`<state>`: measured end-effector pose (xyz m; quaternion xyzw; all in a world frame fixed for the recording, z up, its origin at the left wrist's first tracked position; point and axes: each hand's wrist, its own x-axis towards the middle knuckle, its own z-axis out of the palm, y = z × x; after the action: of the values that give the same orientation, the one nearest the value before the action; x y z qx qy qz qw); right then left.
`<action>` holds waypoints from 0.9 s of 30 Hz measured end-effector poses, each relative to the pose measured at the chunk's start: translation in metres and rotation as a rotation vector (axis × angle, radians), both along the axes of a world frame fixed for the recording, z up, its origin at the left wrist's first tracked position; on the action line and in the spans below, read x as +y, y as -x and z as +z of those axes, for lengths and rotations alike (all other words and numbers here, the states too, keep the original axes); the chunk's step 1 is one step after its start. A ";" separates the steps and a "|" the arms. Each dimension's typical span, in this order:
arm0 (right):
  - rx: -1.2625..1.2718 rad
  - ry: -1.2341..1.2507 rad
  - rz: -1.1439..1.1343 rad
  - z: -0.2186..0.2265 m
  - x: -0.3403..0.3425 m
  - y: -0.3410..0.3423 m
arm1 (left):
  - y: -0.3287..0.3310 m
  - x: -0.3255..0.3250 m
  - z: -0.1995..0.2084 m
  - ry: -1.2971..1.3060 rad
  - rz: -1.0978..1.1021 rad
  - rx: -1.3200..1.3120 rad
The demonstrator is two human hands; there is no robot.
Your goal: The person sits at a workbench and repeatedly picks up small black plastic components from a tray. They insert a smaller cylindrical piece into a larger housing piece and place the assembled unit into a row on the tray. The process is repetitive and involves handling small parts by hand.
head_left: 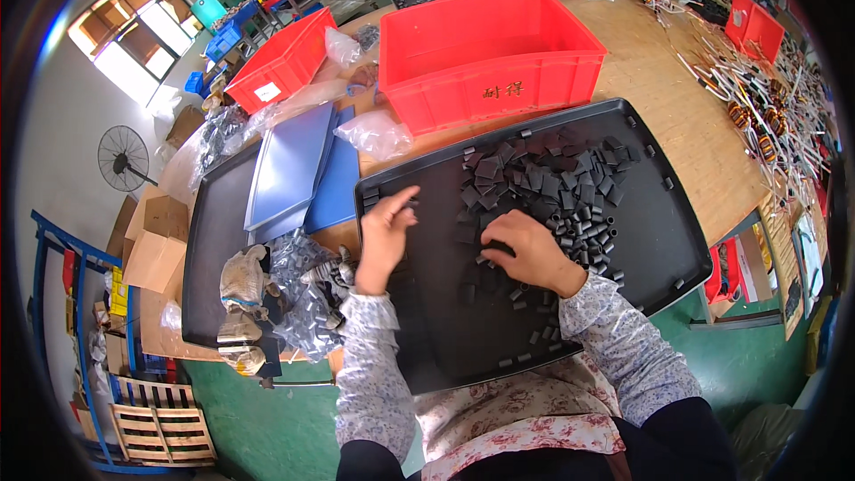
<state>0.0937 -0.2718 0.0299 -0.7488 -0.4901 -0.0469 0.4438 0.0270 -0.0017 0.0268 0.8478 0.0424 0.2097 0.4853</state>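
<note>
A wide black tray lies in front of me with many small black parts in it. Flat black sleeve pieces are heaped toward its far side, and short black tubes lie nearer. Above the tray's left part is my left hand, its index finger stretched out and nothing visible in it. My right hand hovers low over the tubes, palm down, fingers bent and thumb apart from the index finger. A small tube sits beside the thumb tip; whether they touch is unclear.
Beyond the tray stands a large red bin, with another red bin to its left. Blue folders, a second black tray, gloves and plastic bags lie at left. Wired coils are piled at right.
</note>
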 end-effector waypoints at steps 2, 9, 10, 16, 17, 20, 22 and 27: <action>-0.025 0.051 0.060 -0.006 0.000 0.003 | -0.011 0.022 0.013 -0.249 0.063 0.005; 0.010 0.111 0.109 -0.010 -0.001 0.002 | -0.035 0.060 -0.023 -0.676 0.136 0.008; 0.007 0.119 0.113 -0.009 0.000 0.001 | -0.033 0.060 -0.031 -0.710 0.176 -0.003; -0.004 0.153 0.156 -0.007 -0.002 0.003 | -0.015 0.038 -0.028 -0.765 0.222 0.094; -0.015 0.161 0.175 -0.005 -0.002 0.004 | -0.013 0.038 -0.025 -0.769 0.224 0.117; -0.038 0.175 0.209 -0.008 0.001 0.003 | -0.005 0.027 -0.016 -0.813 0.298 0.058; -0.037 0.194 0.187 -0.010 0.000 0.003 | 0.001 0.002 -0.002 -0.771 0.253 0.008; -0.032 0.166 0.013 -0.005 0.001 0.006 | 0.036 -0.072 0.015 -0.386 -0.259 -0.090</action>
<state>0.0875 -0.2712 0.0251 -0.7791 -0.5040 -0.0151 0.3725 -0.0086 -0.0734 0.0416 0.9131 -0.1293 0.1877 0.3382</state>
